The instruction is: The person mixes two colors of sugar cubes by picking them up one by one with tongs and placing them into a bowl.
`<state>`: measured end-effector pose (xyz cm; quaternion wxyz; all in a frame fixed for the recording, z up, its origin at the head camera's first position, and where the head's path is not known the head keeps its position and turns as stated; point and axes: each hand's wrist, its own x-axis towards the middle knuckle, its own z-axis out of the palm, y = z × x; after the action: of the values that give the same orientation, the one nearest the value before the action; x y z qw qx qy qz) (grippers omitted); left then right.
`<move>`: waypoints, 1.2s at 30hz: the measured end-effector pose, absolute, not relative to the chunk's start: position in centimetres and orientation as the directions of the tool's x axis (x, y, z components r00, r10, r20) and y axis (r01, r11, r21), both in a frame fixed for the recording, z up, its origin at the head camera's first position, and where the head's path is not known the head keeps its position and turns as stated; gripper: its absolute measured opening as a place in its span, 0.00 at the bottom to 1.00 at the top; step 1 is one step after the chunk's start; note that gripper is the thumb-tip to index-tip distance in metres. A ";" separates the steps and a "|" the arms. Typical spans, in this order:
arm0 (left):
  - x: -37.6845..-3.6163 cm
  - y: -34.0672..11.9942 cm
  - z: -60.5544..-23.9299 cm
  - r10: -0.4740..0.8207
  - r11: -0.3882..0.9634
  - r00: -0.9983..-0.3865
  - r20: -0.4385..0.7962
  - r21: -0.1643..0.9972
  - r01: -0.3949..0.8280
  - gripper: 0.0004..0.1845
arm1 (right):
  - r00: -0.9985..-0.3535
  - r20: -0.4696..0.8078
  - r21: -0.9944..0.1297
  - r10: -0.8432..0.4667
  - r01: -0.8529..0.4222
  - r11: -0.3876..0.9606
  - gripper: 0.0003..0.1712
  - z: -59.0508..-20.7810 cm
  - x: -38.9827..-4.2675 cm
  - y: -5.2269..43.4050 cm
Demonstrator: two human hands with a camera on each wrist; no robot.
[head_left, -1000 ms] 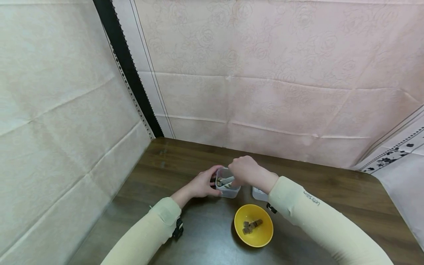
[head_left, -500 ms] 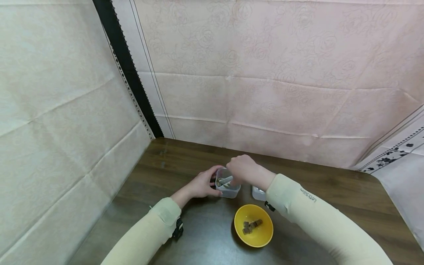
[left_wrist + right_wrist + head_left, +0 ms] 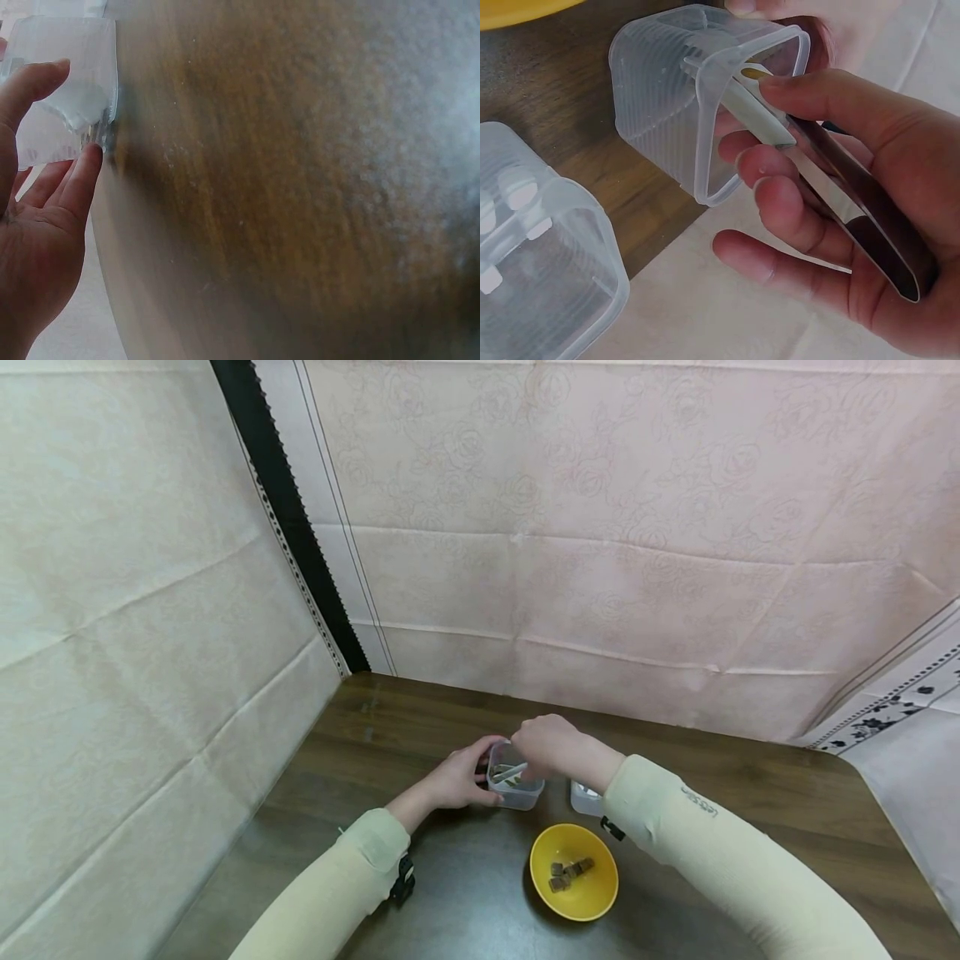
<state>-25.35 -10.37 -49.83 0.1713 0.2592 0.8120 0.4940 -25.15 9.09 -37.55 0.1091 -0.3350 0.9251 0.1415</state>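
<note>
My left hand [image 3: 453, 777] holds a clear plastic container [image 3: 517, 799] from its left side, thumb at the front and fingers round the back. In the left wrist view the thumb and fingertips span the container wall [image 3: 90, 45]. My right hand [image 3: 551, 745] is over the container's mouth. In the right wrist view it grips small metal tongs [image 3: 896, 247], thumb on one arm and fingers curled on the other. The pale tong tips reach inside the container. What they touch at the bottom is not clear.
A second clear container [image 3: 551, 277] with small white pieces stands to the right, partly behind my right sleeve. Nearer is a yellow bowl [image 3: 596, 900] with several brown cubes [image 3: 560, 883]. Cloth-covered walls [image 3: 600, 593] border the wooden table [image 3: 465, 893].
My right hand has moved slightly left, and the tongs have shifted a little inside the container. My left hand and the bowl have stayed in place.
</note>
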 end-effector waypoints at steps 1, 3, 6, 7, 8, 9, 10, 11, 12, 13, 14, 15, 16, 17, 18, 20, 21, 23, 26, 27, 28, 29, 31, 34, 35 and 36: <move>-25.3 -10.4 -49.8 0.591 0.374 -0.806 -0.021 0.893 0.251 0.47 | -0.750 -0.293 0.186 -0.593 -0.653 0.734 0.17 -37.6 -25.1 9.2; -25.3 -10.4 -49.8 0.593 0.368 -0.805 -0.020 0.896 0.249 0.47 | -0.746 -0.280 0.176 -0.604 -0.658 0.732 0.17 -37.6 -25.0 9.5; -25.3 -10.3 -49.9 0.593 0.362 -0.805 -0.016 0.898 0.249 0.48 | -0.744 -0.255 0.139 -0.617 -0.660 0.738 0.17 -37.4 -24.8 10.2; -25.4 -10.3 -49.9 0.592 0.363 -0.805 -0.016 0.898 0.248 0.48 | -0.742 -0.248 0.124 -0.623 -0.662 0.739 0.16 -37.3 -24.7 10.4; -25.4 -10.3 -49.9 0.591 0.365 -0.807 -0.018 0.897 0.247 0.48 | -0.739 -0.241 0.110 -0.629 -0.665 0.739 0.16 -37.1 -24.6 10.7; -25.4 -10.3 -49.9 0.589 0.369 -0.808 -0.020 0.896 0.247 0.48 | -0.736 -0.233 0.093 -0.636 -0.667 0.739 0.16 -36.9 -24.6 10.9; -25.4 -10.3 -49.9 0.589 0.371 -0.808 -0.021 0.895 0.247 0.48 | -0.736 -0.229 0.072 -0.637 -0.665 0.743 0.16 -36.8 -24.5 11.2; -25.4 -10.3 -49.9 0.588 0.374 -0.809 -0.023 0.894 0.246 0.49 | -0.735 -0.224 0.056 -0.640 -0.666 0.744 0.16 -36.6 -24.5 11.4; -25.3 -10.3 -49.8 0.587 0.376 -0.809 -0.026 0.894 0.244 0.49 | -0.732 -0.217 0.040 -0.646 -0.668 0.743 0.16 -36.5 -24.4 11.7; -25.3 -10.3 -49.8 0.586 0.377 -0.810 -0.028 0.894 0.243 0.49 | -0.731 -0.214 0.023 -0.649 -0.667 0.744 0.16 -36.3 -24.3 11.9; -25.3 -10.3 -49.8 0.586 0.378 -0.810 -0.030 0.894 0.240 0.49 | -0.731 -0.209 0.009 -0.650 -0.666 0.746 0.16 -36.1 -24.2 12.1; -25.3 -10.3 -49.8 0.586 0.379 -0.809 -0.031 0.894 0.240 0.49 | -0.732 -0.205 -0.004 -0.650 -0.663 0.748 0.16 -35.9 -24.1 12.3; -25.3 -10.3 -49.8 0.586 0.379 -0.810 -0.033 0.894 0.238 0.50 | -0.734 -0.201 -0.012 -0.649 -0.660 0.751 0.16 -35.8 -24.0 12.5; -25.3 -10.3 -49.8 0.587 0.376 -0.809 -0.029 0.895 0.241 0.50 | -0.732 -0.193 -0.012 -0.653 -0.664 0.748 0.17 -35.6 -23.8 12.7; -25.3 -10.3 -49.8 0.587 0.377 -0.809 -0.029 0.894 0.241 0.50 | -0.730 -0.185 -0.015 -0.657 -0.667 0.745 0.17 -35.5 -23.7 12.9; -25.3 -10.3 -49.8 0.586 0.376 -0.810 -0.030 0.895 0.239 0.49 | -0.725 -0.164 -0.010 -0.669 -0.677 0.736 0.19 -35.3 -23.4 13.4; -25.2 -10.3 -49.8 0.585 0.374 -0.811 -0.029 0.896 0.238 0.49 | -0.718 -0.149 -0.005 -0.679 -0.686 0.727 0.20 -35.2 -23.3 13.6; -25.2 -10.3 -49.8 0.582 0.373 -0.813 -0.030 0.898 0.234 0.49 | -0.710 -0.123 -0.003 -0.694 -0.699 0.715 0.19 -35.0 -23.0 14.0; -25.1 -10.3 -49.7 0.578 0.379 -0.815 -0.036 0.896 0.230 0.49 | -0.711 -0.096 -0.008 -0.697 -0.700 0.714 0.19 -34.8 -22.7 14.6; -25.1 -10.3 -49.7 0.578 0.379 -0.815 -0.034 0.896 0.232 0.49 | -0.712 -0.088 -0.010 -0.696 -0.698 0.716 0.19 -34.7 -22.5 14.7; -25.1 -10.3 -49.7 0.579 0.379 -0.815 -0.032 0.895 0.234 0.49 | -0.717 -0.080 -0.016 -0.693 -0.694 0.720 0.19 -34.5 -22.4 14.9; -25.1 -10.3 -49.7 0.579 0.383 -0.815 -0.034 0.894 0.235 0.49 | -0.717 -0.069 -0.014 -0.693 -0.694 0.719 0.19 -34.4 -22.2 15.2; -25.1 -10.3 -49.7 0.577 0.383 -0.816 -0.033 0.893 0.236 0.49 | -0.717 -0.042 -0.008 -0.696 -0.696 0.718 0.20 -34.2 -21.9 15.6; -25.1 -10.3 -49.7 0.575 0.385 -0.817 -0.036 0.894 0.231 0.49 | -0.714 -0.007 -0.004 -0.700 -0.700 0.714 0.21 -33.8 -21.4 16.4; -25.1 -10.3 -49.7 0.575 0.385 -0.817 -0.036 0.894 0.231 0.49 | -0.712 0.003 -0.003 -0.702 -0.702 0.712 0.20 -33.8 -21.2 16.7; -25.1 -10.3 -49.6 0.577 0.381 -0.816 -0.031 0.894 0.235 0.49 | -0.714 0.010 -0.006 -0.700 -0.700 0.714 0.19 -33.7 -21.0 16.9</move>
<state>-25.06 -10.29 -49.64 0.1720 0.2496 0.8130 0.4972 -21.01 16.92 -33.66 -0.0033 -0.3781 0.9257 -0.0047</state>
